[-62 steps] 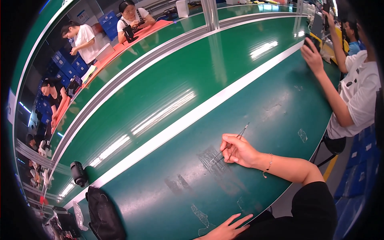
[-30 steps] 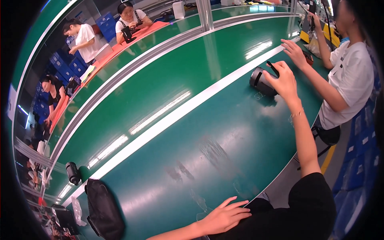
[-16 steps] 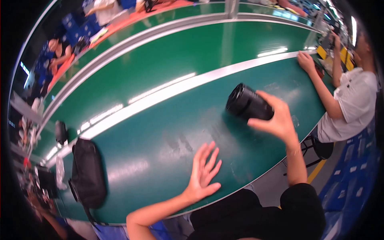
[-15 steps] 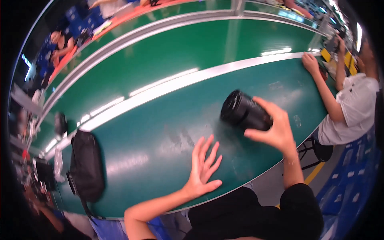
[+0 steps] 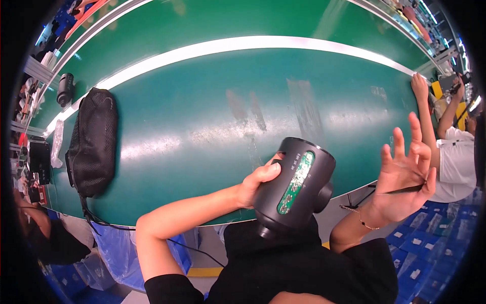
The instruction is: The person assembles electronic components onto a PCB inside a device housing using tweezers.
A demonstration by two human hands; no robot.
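Note:
My left hand (image 5: 257, 183) is wrapped round a black cylindrical device (image 5: 271, 195), held tilted in front of my body over the table's near edge. A long rounded slot in its side shows a green circuit board (image 5: 296, 185). A round knob (image 5: 324, 197) sticks out on its right, and a narrower neck is at its lower end. Off to the right, my right hand (image 5: 402, 180) is raised with its palm showing and several fingers spread. A thin dark strip (image 5: 405, 190) lies across that palm, pinched near the thumb; its exact kind cannot be made out.
A black mesh pouch (image 5: 93, 144) with a cord lies on the green table (image 5: 202, 116) at the left. Beyond it are another black cylindrical device (image 5: 65, 90) and a clear plastic wrapper (image 5: 57, 144). A co-worker's arm (image 5: 425, 109) rests at the table's right end.
The black device has passed from my right hand to my left and come nearer my body, its circuit board now showing. My right hand has moved right, with a thin strip in it.

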